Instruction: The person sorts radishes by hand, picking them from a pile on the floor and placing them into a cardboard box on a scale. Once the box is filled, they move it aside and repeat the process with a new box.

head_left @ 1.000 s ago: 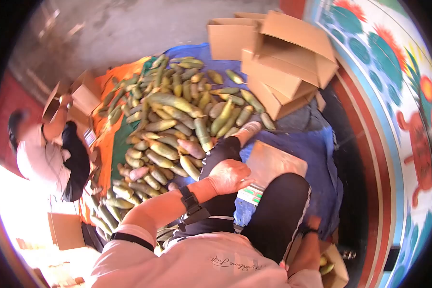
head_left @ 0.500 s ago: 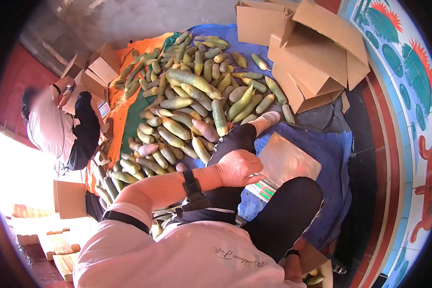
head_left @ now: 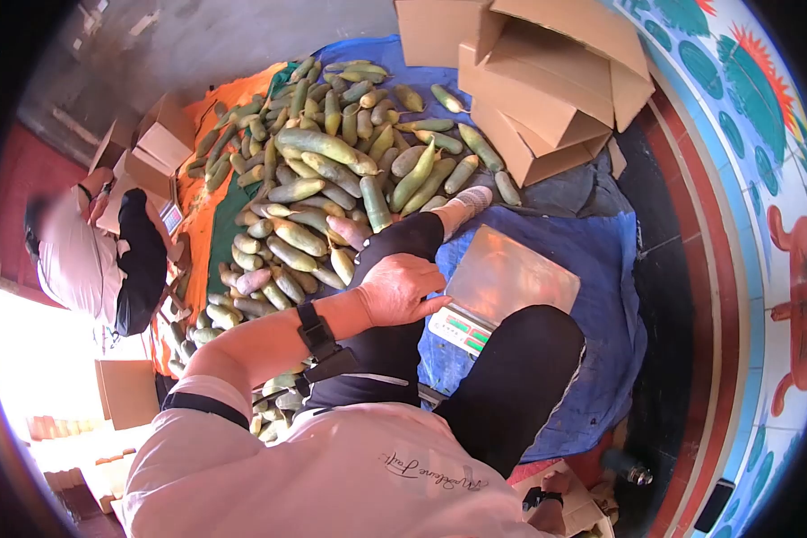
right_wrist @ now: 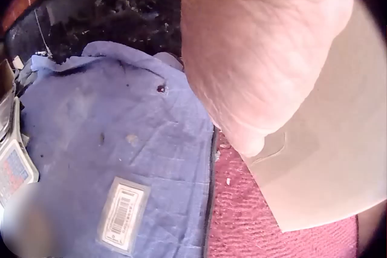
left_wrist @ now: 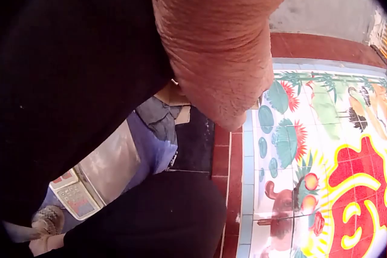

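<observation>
My left hand rests over the bent left leg, fingers loosely curled with nothing in them. Its fingertips are close to the display end of a flat weighing scale. In the left wrist view the heel of this hand hangs above the dark trousers, its fingers out of sight. Low on the right, my right hand is at an open cardboard box. The right wrist view has this hand against a cardboard flap, one fingertip right at its surface; I cannot tell whether it grips the flap.
A big heap of large green-yellow gourds covers the sheets ahead. Empty cardboard boxes are stacked at the far right, beside a painted tile wall. Another person crouches at the left near more boxes. A metal-ended bottle lies at the lower right.
The head view has shifted. My right hand has moved from beside the right leg to the box at the lower right. The left hand stays on the leg near the scale.
</observation>
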`<state>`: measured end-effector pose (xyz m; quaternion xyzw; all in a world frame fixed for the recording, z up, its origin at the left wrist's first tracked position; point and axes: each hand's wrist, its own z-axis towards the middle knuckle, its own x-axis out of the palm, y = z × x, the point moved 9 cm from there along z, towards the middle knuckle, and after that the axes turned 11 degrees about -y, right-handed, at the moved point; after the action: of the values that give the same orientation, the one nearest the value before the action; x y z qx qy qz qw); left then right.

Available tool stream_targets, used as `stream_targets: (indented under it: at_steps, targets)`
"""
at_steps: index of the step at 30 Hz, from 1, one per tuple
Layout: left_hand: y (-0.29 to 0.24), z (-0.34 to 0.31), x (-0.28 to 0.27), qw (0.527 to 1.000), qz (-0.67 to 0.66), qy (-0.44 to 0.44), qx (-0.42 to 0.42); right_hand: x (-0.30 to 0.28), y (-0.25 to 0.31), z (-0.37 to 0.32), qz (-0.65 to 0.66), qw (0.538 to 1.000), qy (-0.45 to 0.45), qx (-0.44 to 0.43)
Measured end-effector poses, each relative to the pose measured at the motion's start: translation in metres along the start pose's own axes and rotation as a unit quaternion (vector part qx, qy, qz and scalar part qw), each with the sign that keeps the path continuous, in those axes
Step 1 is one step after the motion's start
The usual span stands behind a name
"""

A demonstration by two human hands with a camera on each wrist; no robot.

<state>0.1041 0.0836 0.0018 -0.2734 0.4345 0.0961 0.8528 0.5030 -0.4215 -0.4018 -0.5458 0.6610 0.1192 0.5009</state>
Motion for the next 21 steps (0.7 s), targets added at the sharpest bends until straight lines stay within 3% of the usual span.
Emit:
stream_targets:
  at_steps: [4, 8, 10, 11, 13, 16, 17, 21]
  targets:
    - [-0.002, 0.001, 0.002, 1.0, 0.001, -0.002, 0.003, -0.033, 0.014, -0.019, 0.037, 0.997, 0.06, -0.016]
    - [-0.005, 0.001, -0.001, 1.0, 0.004, -0.008, 0.001, -0.016, -0.007, 0.013, 0.131, 0.987, 0.064, 0.067]
    - [-0.006, 0.0, 0.0, 1.0, -0.001, -0.016, 0.006, -0.047, -0.013, 0.032, 0.325, 0.944, 0.018, 0.058]
    - [-0.004, -0.001, 0.0, 1.0, -0.004, -0.019, -0.001, -0.072, -0.017, 0.04, 0.326, 0.943, 0.008, 0.063]
    - [-0.001, 0.0, -0.003, 0.999, -0.019, -0.044, -0.003, -0.163, -0.013, 0.058, 0.341, 0.935, -0.096, 0.019]
    - [0.008, 0.004, -0.017, 0.995, -0.02, -0.095, -0.025, -0.253, -0.012, 0.105, 0.301, 0.928, -0.213, -0.052]
    - [0.01, 0.006, -0.02, 0.994, -0.019, -0.103, -0.022, -0.316, -0.004, 0.106, 0.289, 0.923, -0.243, -0.072]
    - [0.024, 0.003, -0.017, 0.995, 0.018, -0.097, -0.02, -0.532, 0.033, 0.106, 0.393, 0.817, -0.383, -0.177]
